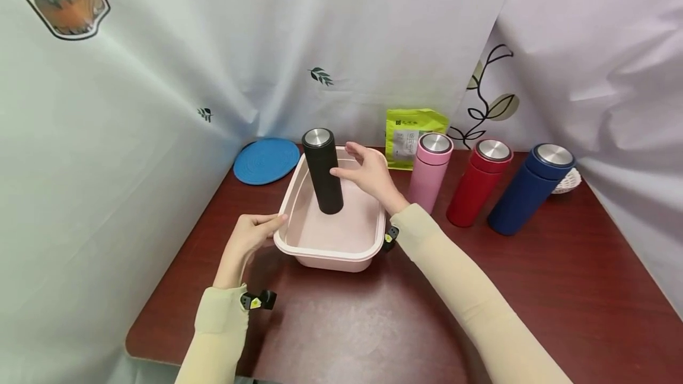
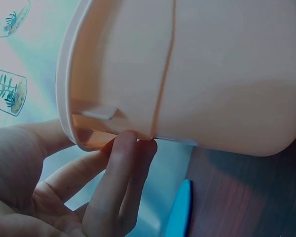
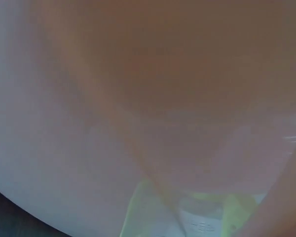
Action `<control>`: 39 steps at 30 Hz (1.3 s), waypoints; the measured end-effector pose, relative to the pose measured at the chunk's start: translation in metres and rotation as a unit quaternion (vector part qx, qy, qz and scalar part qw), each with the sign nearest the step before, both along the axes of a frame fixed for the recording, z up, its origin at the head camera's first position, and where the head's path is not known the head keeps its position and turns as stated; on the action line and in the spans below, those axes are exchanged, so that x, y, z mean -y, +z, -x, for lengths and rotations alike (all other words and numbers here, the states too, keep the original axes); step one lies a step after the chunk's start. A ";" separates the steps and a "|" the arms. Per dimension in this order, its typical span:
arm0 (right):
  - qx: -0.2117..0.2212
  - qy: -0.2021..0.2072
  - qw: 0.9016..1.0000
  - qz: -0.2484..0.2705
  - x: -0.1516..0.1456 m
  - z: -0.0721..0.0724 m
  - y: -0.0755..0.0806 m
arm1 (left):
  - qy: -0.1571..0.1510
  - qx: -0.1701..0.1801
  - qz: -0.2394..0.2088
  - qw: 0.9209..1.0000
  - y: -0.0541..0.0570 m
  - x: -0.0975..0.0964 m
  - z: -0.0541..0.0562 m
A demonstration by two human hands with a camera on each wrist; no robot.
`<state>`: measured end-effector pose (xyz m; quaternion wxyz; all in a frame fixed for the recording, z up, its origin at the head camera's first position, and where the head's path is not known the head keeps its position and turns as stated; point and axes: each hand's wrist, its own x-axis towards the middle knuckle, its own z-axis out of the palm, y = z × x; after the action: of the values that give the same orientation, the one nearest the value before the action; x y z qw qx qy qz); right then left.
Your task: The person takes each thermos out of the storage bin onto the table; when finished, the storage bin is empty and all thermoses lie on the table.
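Note:
A pale pink plastic basin [image 1: 326, 253] stands on the table, tilted slightly toward me. Inside it a black thermos bottle [image 1: 326, 182] with a silver-topped lid stands almost upright. My left hand [image 1: 253, 233] pinches the basin's left rim, thumb on top and fingers beneath, as the left wrist view also shows with the basin wall [image 2: 227, 84]. Over the basin's right side reaches my right hand [image 1: 370, 173], its fingers spread apart beside the bottle. Its thumb tip meets or nearly meets the bottle's right side. In the right wrist view the blurred basin wall [image 3: 64, 148] hides most of that hand.
To the right stand a pink bottle [image 1: 427, 179], a red bottle [image 1: 476, 188] and a blue bottle [image 1: 528, 194]. A green packet [image 1: 400, 135] leans at the back, a white basket [image 1: 568, 182] sits behind the blue bottle, and a blue round mat [image 1: 265, 161] lies back left.

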<state>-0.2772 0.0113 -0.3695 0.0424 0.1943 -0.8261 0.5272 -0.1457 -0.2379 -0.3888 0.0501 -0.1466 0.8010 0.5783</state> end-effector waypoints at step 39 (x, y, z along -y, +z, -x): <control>0.007 0.105 0.993 -0.045 0.017 0.008 -0.016 | -0.018 -0.003 0.010 1.000 0.001 0.001 -0.002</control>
<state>-0.2856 -0.0057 -0.3855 -0.0278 0.2775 -0.8244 0.4926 -0.1436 -0.2388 -0.3880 0.0566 -0.1309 0.8092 0.5700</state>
